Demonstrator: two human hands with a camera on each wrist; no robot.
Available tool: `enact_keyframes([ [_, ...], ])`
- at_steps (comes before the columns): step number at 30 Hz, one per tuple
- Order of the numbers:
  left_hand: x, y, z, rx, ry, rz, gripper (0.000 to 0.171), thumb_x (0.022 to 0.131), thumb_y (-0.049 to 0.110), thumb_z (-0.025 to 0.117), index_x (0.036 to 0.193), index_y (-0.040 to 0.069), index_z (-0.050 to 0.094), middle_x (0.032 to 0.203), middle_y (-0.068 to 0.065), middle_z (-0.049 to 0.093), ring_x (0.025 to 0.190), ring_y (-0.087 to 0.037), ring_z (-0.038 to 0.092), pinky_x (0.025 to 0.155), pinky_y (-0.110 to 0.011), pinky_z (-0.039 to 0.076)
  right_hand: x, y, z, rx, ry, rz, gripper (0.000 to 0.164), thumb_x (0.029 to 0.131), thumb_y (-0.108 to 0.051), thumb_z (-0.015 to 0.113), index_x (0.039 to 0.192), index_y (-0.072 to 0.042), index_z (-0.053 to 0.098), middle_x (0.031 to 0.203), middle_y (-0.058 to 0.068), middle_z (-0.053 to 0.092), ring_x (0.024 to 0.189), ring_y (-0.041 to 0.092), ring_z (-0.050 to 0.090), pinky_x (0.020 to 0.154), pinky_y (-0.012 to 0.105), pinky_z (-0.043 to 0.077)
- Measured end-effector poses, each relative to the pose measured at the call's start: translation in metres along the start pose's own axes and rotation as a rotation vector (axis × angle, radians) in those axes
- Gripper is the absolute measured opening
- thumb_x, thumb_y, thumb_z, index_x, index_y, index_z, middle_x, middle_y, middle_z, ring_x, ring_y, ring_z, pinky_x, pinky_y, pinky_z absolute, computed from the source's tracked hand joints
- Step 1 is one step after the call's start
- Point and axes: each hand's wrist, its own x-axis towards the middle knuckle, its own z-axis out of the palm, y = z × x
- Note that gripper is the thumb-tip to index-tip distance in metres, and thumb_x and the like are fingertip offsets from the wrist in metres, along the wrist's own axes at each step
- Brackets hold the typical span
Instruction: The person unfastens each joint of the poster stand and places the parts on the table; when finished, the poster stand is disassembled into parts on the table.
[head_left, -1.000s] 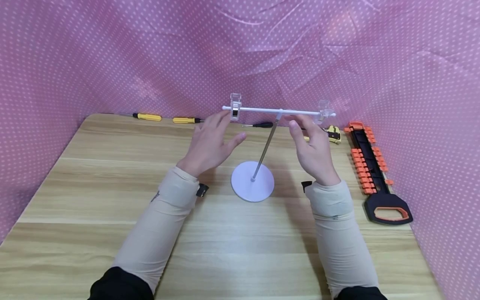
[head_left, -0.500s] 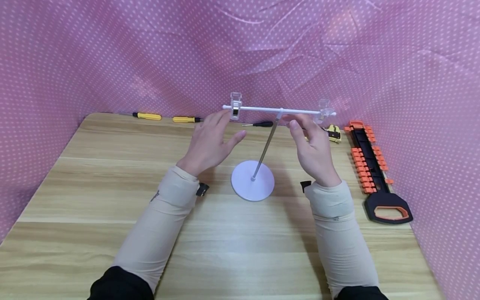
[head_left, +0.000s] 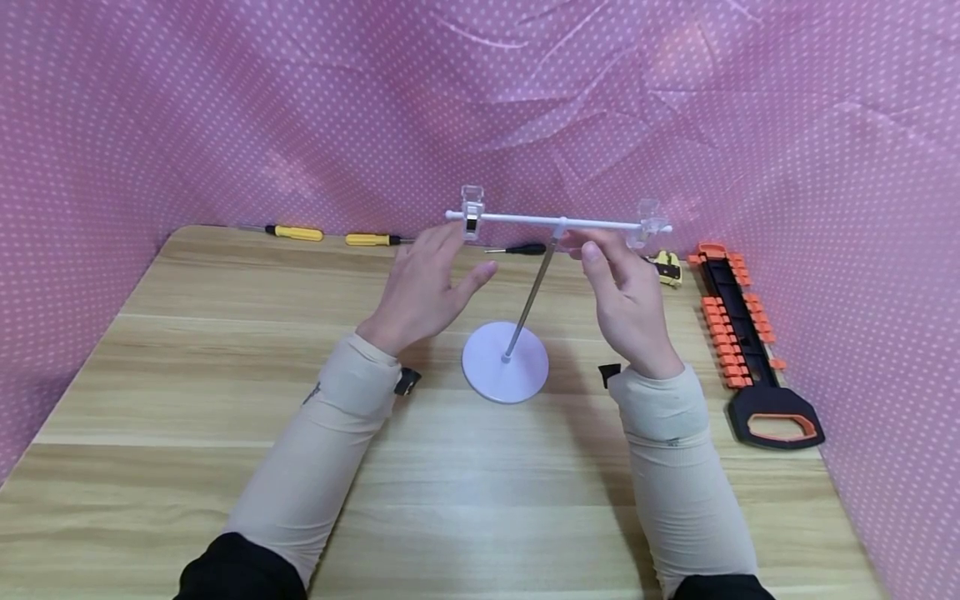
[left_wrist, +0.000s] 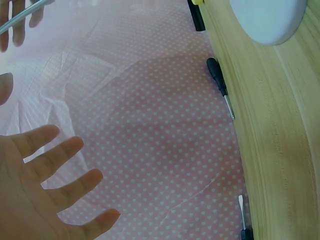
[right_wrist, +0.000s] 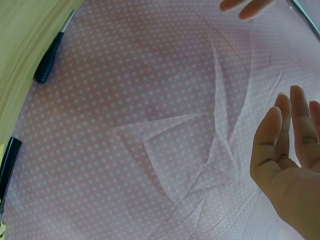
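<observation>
A white display stand has a round base (head_left: 506, 375), a thin metal pole (head_left: 531, 302) and a white crossbar (head_left: 525, 219). Clear clips (head_left: 472, 214) sit near both ends of the bar. My left hand (head_left: 420, 287) is raised left of the pole, just below the left clip. In the left wrist view its fingers (left_wrist: 62, 192) are spread, with nothing between them. To the pole's right is my right hand (head_left: 630, 304), under the bar's right half; its fingers (right_wrist: 267, 135) bend loosely and hold nothing in the right wrist view. Whether fingertips touch the bar I cannot tell.
Along the table's back edge lie two yellow-handled screwdrivers (head_left: 298, 234), a black screwdriver (head_left: 527, 249) and a yellow-black tool (head_left: 667, 269). A black rack with orange slots (head_left: 738, 317) and a handle lies at the right edge. Pink dotted cloth (head_left: 375, 125) hangs around the table.
Both hands have shifted very slightly, the left a little to the right and the right a little toward the body. The stand has stayed in place.
</observation>
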Motion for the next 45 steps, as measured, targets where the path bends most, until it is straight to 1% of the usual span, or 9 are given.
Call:
enact_keyframes([
  [3,0.0,0.0,0.0,-0.011,0.005,0.009,0.073,0.108,0.059,0.051,0.157,0.006,0.047,0.167,-0.017,0.042,0.156,-0.037,0.036,0.119,-0.065,0.033,-0.001,-0.003,0.0,0.023,-0.001,0.021,0.033,0.113,-0.016,0.049,0.136,-0.002,0.067,0.127,0.015,0.073,0.116,0.029,0.069,0.1,0.034,0.052],
  [8,0.0,0.002,0.001,-0.044,0.01,0.017,0.069,0.108,0.057,0.052,0.16,0.012,0.046,0.167,-0.014,0.043,0.156,-0.036,0.036,0.121,-0.064,0.031,-0.002,-0.008,0.0,0.034,-0.01,0.039,0.034,0.113,-0.019,0.049,0.137,-0.004,0.068,0.127,0.014,0.073,0.115,0.03,0.068,0.094,0.035,0.05],
  [14,-0.001,0.004,0.0,-0.069,0.004,0.018,0.068,0.108,0.057,0.051,0.162,0.015,0.043,0.168,-0.013,0.042,0.157,-0.035,0.035,0.123,-0.065,0.029,-0.003,-0.011,0.0,0.038,-0.014,0.035,0.035,0.113,-0.019,0.048,0.137,-0.003,0.068,0.127,0.014,0.073,0.114,0.023,0.068,0.092,0.031,0.05],
  [18,-0.002,0.005,0.0,-0.084,-0.001,0.016,0.068,0.109,0.057,0.051,0.163,0.017,0.042,0.168,-0.012,0.042,0.158,-0.034,0.035,0.124,-0.064,0.027,-0.004,-0.012,0.001,0.047,-0.02,0.033,0.036,0.113,-0.019,0.047,0.137,-0.001,0.068,0.128,0.015,0.072,0.113,0.02,0.067,0.093,0.032,0.05],
  [27,-0.001,0.01,0.002,-0.128,-0.025,0.042,0.058,0.111,0.053,0.048,0.16,0.023,0.048,0.163,-0.008,0.051,0.151,-0.031,0.045,0.122,-0.062,0.032,-0.005,-0.017,0.002,0.081,-0.031,0.047,0.037,0.113,-0.018,0.046,0.138,0.001,0.066,0.128,0.018,0.071,0.112,0.017,0.067,0.092,0.031,0.05],
  [32,-0.002,0.014,0.004,-0.148,-0.039,0.054,0.054,0.112,0.052,0.046,0.155,0.021,0.055,0.152,-0.003,0.062,0.144,-0.029,0.053,0.118,-0.058,0.035,-0.006,-0.019,0.003,0.101,-0.035,0.064,0.037,0.113,-0.018,0.046,0.139,0.001,0.065,0.128,0.015,0.071,0.113,0.016,0.067,0.093,0.032,0.05],
  [37,-0.002,0.018,0.005,-0.185,-0.069,0.065,0.051,0.114,0.048,0.045,0.154,0.018,0.056,0.138,-0.002,0.072,0.134,-0.026,0.062,0.111,-0.051,0.045,-0.007,-0.021,0.004,0.117,-0.039,0.058,0.037,0.113,-0.017,0.047,0.138,0.001,0.066,0.127,0.012,0.072,0.113,0.019,0.068,0.093,0.032,0.051],
  [41,-0.002,0.021,0.006,-0.252,-0.104,0.081,0.05,0.114,0.045,0.044,0.153,0.016,0.057,0.131,-0.002,0.074,0.124,-0.022,0.068,0.1,-0.046,0.053,-0.007,-0.023,0.005,0.118,-0.041,0.047,0.036,0.112,-0.016,0.047,0.137,0.001,0.066,0.125,0.011,0.072,0.112,0.02,0.068,0.092,0.032,0.051],
  [45,-0.003,0.023,0.007,-0.327,-0.152,0.111,0.047,0.114,0.043,0.047,0.151,0.016,0.059,0.125,-0.001,0.076,0.115,-0.018,0.07,0.093,-0.042,0.057,-0.007,-0.023,0.005,0.12,-0.041,0.038,0.036,0.112,-0.017,0.046,0.137,0.002,0.066,0.123,0.002,0.073,0.112,0.019,0.067,0.092,0.032,0.05],
])
